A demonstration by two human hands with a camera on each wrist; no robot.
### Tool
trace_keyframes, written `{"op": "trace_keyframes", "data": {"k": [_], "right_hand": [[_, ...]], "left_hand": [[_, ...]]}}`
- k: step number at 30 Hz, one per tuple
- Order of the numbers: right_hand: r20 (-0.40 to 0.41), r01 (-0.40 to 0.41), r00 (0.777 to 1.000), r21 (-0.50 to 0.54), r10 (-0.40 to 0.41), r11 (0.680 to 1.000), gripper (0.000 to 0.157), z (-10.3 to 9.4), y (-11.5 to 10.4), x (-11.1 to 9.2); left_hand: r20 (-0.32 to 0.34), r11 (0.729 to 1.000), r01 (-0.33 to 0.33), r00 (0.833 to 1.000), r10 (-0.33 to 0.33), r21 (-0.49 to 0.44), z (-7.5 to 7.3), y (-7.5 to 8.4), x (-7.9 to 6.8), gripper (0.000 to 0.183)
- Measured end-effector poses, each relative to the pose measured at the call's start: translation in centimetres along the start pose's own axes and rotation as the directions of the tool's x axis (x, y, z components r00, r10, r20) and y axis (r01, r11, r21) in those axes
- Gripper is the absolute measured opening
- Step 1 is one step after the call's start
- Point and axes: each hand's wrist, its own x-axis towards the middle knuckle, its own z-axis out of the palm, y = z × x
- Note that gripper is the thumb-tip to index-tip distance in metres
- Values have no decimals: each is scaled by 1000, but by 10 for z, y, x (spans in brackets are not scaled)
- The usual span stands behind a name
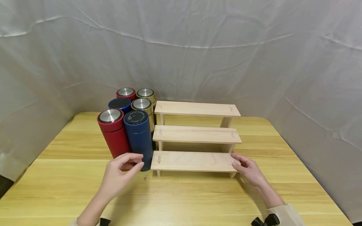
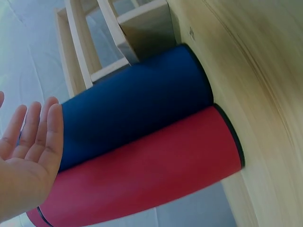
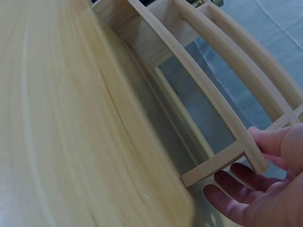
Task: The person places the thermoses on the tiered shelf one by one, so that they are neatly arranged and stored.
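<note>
My left hand (image 1: 120, 172) hovers in front of a blue vacuum flask (image 1: 138, 138) and a red vacuum flask (image 1: 114, 135), thumb and index finger apart. In the left wrist view, its fingers (image 2: 49, 127) are extended beside the blue flask (image 2: 137, 101), above the red flask (image 2: 147, 170), gripping nothing. A three-tier wooden display shelf (image 1: 195, 161) stands to the right of the flasks. At the right end of its lowest board, my right hand (image 1: 250, 169) holds the edge. The right wrist view shows the thumb over the board (image 3: 208, 99) and other fingers below.
Behind the front flasks stand another blue flask (image 1: 119, 103), another red one (image 1: 126, 92) and gold flasks (image 1: 142, 104), all upright and close together. The wooden table (image 1: 198, 201) carries everything. A grey cloth backdrop (image 1: 181, 53) surrounds its back and sides.
</note>
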Motion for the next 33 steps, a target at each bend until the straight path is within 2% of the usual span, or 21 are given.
{"op": "trace_keyframes", "data": {"k": [6,14,18,22,24,25,28,30,32,33], "right_hand": [[5,-50,999,54,49,997,48,2,2,0],[9,-46,999,98,45,994,48,2,1,-1],[6,-45,999,95,45,994,48,3,1,-2],[-1,-51,999,92,51,994,47,3,0,-2],[-2,-55,998,99,55,994,47,2,0,-2],[-1,-55,998,102,56,993,47,2,0,-2],[0,-60,998,116,60,991,47,3,0,-2],[4,-63,998,123,63,990,47,3,-1,-2],[6,-66,998,128,66,990,47,3,-1,-2],[7,-68,998,131,68,989,47,3,-1,-2]], "left_hand": [[-20,1000,2,1000,-2,29,-9,-3,1,21],[-67,999,-21,997,24,46,-25,-3,3,20],[-95,995,-98,991,98,0,-35,-15,3,23],[-117,991,-134,984,132,-18,-43,-16,4,24],[-128,992,-127,984,127,9,-47,-12,5,24],[-138,995,-101,985,104,23,-50,-10,5,23],[-164,995,-94,982,95,12,-56,-19,6,22],[-194,996,-83,978,77,-22,-59,-31,6,23],[-227,993,-84,972,65,-77,-62,-51,6,25],[-250,996,-64,967,46,-64,-62,-48,7,25]]}}
